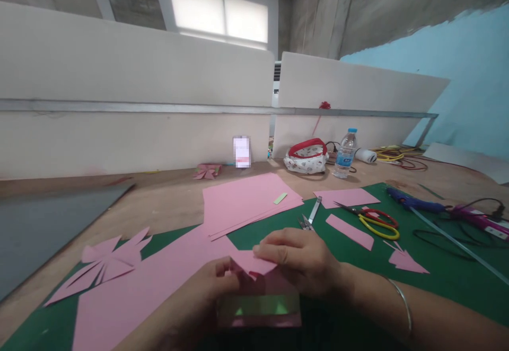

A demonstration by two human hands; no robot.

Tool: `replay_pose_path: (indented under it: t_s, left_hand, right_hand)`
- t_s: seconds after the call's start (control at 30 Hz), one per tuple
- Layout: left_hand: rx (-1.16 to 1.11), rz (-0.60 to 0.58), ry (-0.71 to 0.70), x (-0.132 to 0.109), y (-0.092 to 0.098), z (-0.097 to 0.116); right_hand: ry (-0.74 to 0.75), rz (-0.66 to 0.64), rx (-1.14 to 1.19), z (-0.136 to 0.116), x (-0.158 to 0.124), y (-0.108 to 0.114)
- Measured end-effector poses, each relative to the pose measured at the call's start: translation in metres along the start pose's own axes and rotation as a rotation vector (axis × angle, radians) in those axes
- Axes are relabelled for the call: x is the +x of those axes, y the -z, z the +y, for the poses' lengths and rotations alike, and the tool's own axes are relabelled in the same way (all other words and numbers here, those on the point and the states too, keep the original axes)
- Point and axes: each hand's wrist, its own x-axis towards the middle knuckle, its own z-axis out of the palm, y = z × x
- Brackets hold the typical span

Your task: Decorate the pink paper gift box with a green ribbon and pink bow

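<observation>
Both hands are close together over the green cutting mat (pixel 258 233), holding one small folded piece of pink paper (pixel 251 261). My left hand (pixel 217 287) pinches its left side, with the fingers curled. My right hand (pixel 300 258) has its thumb and fingers closed on the upper right edge. The inner fingers of both hands are partly hidden. Just beneath, a greenish strip with a pink lower edge (pixel 259 311) shows in shadow; I cannot make out what it is. A long pink sheet (pixel 139 292) lies left of my left hand.
Near my right hand lie metal snips (pixel 306 222), a cutter knife (pixel 315 209) and red-yellow scissors (pixel 377 224). Pink sheets (pixel 242 202) and cut pink petals (pixel 105 261) lie about. A blue glue gun (pixel 413 200), water bottle (pixel 345 155), pouch (pixel 305 160) and phone (pixel 242 152) stand farther off.
</observation>
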Motion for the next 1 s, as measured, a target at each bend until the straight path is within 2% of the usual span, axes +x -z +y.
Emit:
replay_pose_path:
  t_s: [0.2,0.23,0.3,0.4,0.6,0.73,0.9,1.0]
  left_hand:
    - [0.013,-0.130,0.021,-0.002,0.009,-0.004]
    - [0.028,-0.127,0.015,-0.002,0.009,-0.004]
    - [0.061,-0.050,-0.034,-0.002,0.010,-0.003]
    - [0.109,0.103,-0.137,0.001,0.013,0.000]
    - [0.147,0.120,-0.273,0.005,0.015,0.002]
    - [0.185,0.152,-0.307,0.006,0.014,0.001]
    - [0.185,0.165,-0.328,0.010,0.018,0.000]
    - [0.169,0.151,-0.337,0.011,0.020,0.000]
  right_hand:
    - [-0.116,0.074,0.068,0.004,0.002,-0.002]
    - [-0.128,0.084,0.070,0.004,0.002,-0.002]
    - [-0.163,0.073,0.085,0.003,0.002,-0.001]
    - [-0.203,0.013,0.074,0.002,0.004,0.002]
    - [-0.203,-0.077,-0.125,0.007,0.001,0.004]
    - [-0.166,-0.151,-0.181,0.006,0.002,0.005]
    - [-0.195,-0.295,-0.327,-0.003,0.007,0.012]
    - [-0.139,-0.356,-0.436,-0.006,0.009,0.015]
